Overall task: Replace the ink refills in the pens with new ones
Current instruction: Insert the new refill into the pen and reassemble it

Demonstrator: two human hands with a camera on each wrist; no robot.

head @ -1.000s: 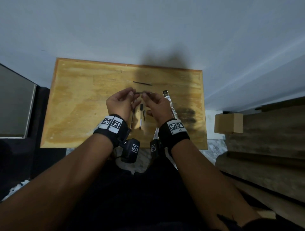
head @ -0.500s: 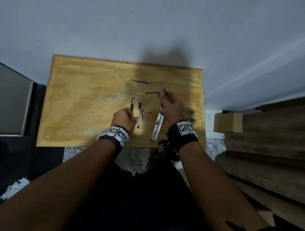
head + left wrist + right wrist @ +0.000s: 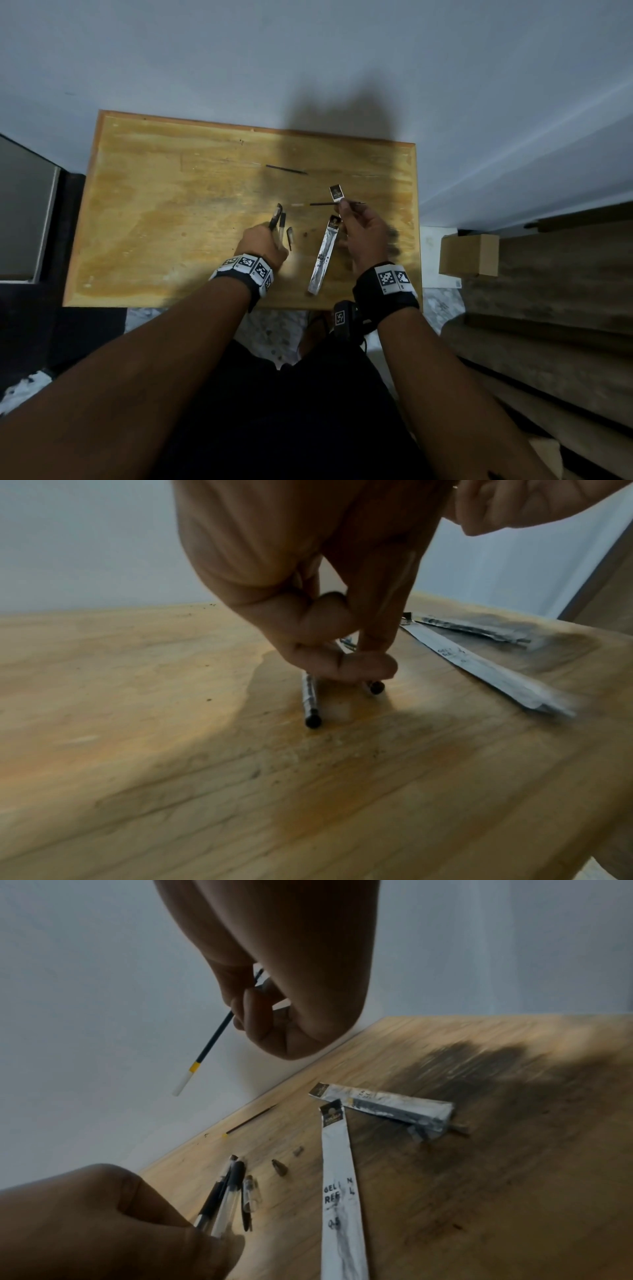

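My right hand (image 3: 343,206) pinches a thin black ink refill (image 3: 322,204) above the right side of the wooden table (image 3: 144,212). The refill (image 3: 212,1038) has a yellow band and a white end pointing left. My left hand (image 3: 270,233) is down on two pens (image 3: 278,219) lying side by side, a black-grip one (image 3: 214,1195) and a clear one (image 3: 227,1202). Its fingertips (image 3: 346,664) pinch their barrels (image 3: 310,699) against the table. A clear pen cap (image 3: 250,1194) and a small tip piece (image 3: 279,1167) lie just right of the pens.
Another thin refill (image 3: 286,169) lies toward the table's far edge. Two silver refill packets (image 3: 337,1177) (image 3: 387,1107) lie between and under my hands. A cardboard box (image 3: 467,253) sits on the floor to the right. A white wall backs the table.
Both hands held the refill together a second ago. My left hand let go and dropped onto the pens. My right hand carried the refill to the right.
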